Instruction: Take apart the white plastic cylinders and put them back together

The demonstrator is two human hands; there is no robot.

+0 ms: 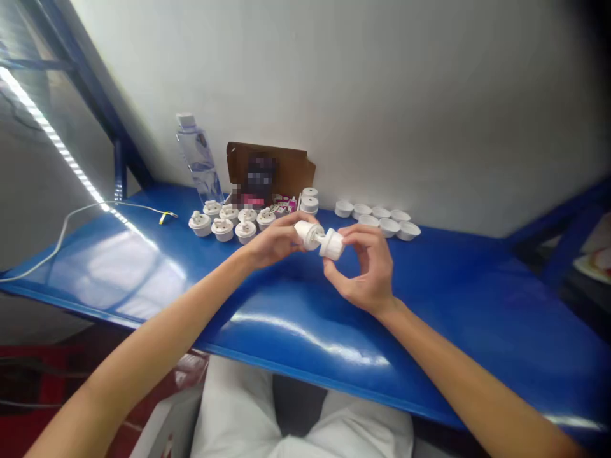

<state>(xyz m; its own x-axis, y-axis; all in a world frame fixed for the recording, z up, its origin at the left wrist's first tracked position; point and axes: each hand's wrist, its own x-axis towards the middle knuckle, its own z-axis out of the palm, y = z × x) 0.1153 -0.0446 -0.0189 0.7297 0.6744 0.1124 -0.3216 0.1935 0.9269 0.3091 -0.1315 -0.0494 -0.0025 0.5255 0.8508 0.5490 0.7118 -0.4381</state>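
Above the blue table, my left hand (pixel 279 240) is closed round a white round plastic part (pixel 308 235). A second white part, a cup-shaped cap (pixel 332 244), is pinched between the thumb and fingers of my right hand (pixel 365 267). The two parts face each other, with a small white piece between them; whether they are joined is too small to tell. Behind my left hand stand several white round parts with small pieces on top (pixel 222 229). Several white open cups (pixel 389 227) are grouped behind my right hand.
On the blue table (pixel 453 305), a clear bottle (pixel 199 159) and an open cardboard box (pixel 291 168) stand near the wall. Stacked white parts (pixel 309 203) are beside the box. A white cable (pixel 67 222) crosses the left side. Blue metal struts (pixel 90 95) rise at the left.
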